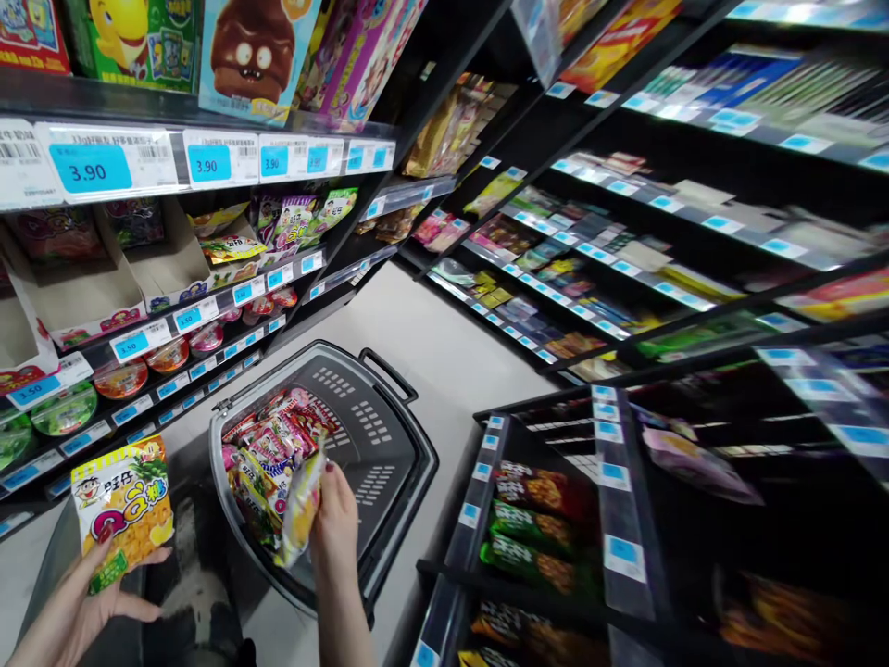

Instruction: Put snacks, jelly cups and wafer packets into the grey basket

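Note:
My left hand holds up a yellow candy packet with a cartoon face, fingers wrapped round its lower edge, at the lower left. My right hand is closed on a second yellow snack packet, held over the grey shopping basket on the floor. Inside the basket lies a heap of red and pink snack packets, filling its left half. The packet in my right hand touches or hangs just above that heap; I cannot tell which.
Black shelves with blue price tags line the left, holding candy boxes and jelly cups. More stocked shelves run along the right, blurred. A low rack with snack bags stands right of the basket. Pale floor stretches ahead.

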### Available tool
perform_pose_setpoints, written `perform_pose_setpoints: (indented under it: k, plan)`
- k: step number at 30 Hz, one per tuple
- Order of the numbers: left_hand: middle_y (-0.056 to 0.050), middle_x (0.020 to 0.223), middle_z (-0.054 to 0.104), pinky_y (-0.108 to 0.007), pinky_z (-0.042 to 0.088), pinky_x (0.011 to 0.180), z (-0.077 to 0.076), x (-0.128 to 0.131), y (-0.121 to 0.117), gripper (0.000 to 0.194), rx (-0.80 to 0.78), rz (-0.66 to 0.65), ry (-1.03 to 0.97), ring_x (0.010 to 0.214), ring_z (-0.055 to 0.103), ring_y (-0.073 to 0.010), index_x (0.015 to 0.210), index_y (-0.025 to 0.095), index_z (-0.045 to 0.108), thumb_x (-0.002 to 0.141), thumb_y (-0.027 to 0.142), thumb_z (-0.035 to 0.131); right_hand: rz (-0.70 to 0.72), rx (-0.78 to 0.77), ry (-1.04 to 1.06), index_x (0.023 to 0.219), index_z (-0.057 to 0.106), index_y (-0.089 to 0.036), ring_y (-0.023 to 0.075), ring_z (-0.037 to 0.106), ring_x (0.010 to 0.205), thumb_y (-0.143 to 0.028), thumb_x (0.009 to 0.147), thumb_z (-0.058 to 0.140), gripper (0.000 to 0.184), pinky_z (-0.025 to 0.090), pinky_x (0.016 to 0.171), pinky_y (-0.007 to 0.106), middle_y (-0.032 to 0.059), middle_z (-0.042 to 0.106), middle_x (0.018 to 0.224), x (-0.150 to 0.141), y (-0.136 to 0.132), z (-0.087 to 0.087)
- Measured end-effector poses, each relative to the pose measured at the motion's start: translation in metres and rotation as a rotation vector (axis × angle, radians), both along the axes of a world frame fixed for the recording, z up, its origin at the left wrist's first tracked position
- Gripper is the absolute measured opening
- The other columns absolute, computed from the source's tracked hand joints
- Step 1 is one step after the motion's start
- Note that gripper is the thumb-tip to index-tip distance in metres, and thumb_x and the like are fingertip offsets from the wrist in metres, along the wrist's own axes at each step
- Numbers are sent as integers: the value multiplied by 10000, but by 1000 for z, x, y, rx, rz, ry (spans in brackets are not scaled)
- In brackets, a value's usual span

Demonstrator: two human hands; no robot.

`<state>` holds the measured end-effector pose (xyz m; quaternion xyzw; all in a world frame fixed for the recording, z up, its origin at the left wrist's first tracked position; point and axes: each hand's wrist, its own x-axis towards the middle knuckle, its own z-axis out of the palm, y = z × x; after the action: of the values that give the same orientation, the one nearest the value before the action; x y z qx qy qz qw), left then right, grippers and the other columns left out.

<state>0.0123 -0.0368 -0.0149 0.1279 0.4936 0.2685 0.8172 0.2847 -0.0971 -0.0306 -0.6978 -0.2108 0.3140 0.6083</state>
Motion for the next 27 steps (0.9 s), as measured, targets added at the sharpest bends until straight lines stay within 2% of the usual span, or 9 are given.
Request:
perform_pose_setpoints:
  k: [4,6,10,14,16,19,22,24,27]
  plan:
    - [-156,1065,675,-483,568,623,-2,-1,2,850,-16,-13,9,1055,560,-396,1401,154,212,717,413,644,-41,-267,-333,746,543,-178,188,546,650,-540,780,429,381,437,597,276,52,591,679,25,-35,-28]
    - [-158,1084,666,-505,563,608,-3,0,4,848,-14,-17,3,1047,560,-408,1406,166,190,726,409,635,-37,-340,-390,789,582,-168,212,584,702,-522,757,452,379,450,643,291,77,636,732,25,-49,-42]
    - [-148,1143,632,-568,548,606,-4,3,6,783,15,-39,-19,1068,539,-424,1403,223,169,766,382,597,17,-413,-434,931,605,-152,245,625,860,-510,777,409,437,470,744,306,124,674,921,7,-64,-66]
    - [-167,1135,627,-591,539,609,-5,7,7,730,43,-71,-42,1082,524,-430,1391,191,167,800,380,550,127,-440,-483,840,605,-170,231,633,767,-484,816,376,389,468,698,297,111,676,819,-18,-61,-80]
    - [-181,1152,616,-575,544,600,-5,8,7,699,41,-77,-59,1095,516,-427,1380,170,186,811,383,532,184,-528,-506,781,609,-185,243,632,709,-444,820,388,342,460,660,314,110,671,745,-26,-57,-83]
    - [-198,1140,623,-561,546,615,-5,10,7,649,29,-81,-99,1101,516,-425,1339,121,293,805,406,529,339,-821,-454,742,648,-184,295,646,714,-386,803,443,293,448,644,358,148,678,722,-26,-50,-79]
    - [-217,1099,643,-572,532,682,-3,10,6,592,19,-125,-132,1064,551,-417,1230,63,461,791,455,528,450,-1073,-391,766,672,-158,323,647,789,-408,830,397,378,444,684,387,181,680,761,-10,-45,-60]
    - [-198,1089,656,-546,519,762,0,11,6,534,-6,-154,-131,1006,600,-382,1152,62,542,785,449,544,409,-988,-405,818,662,-156,303,641,807,-443,838,353,422,445,702,366,153,680,774,1,-41,-41]
    - [-171,1040,685,-463,520,813,5,17,4,447,-4,-159,-150,937,643,-327,1075,58,595,781,395,580,328,-563,-345,810,635,-164,257,627,750,-546,786,395,452,461,672,313,102,672,759,-3,-26,-9]
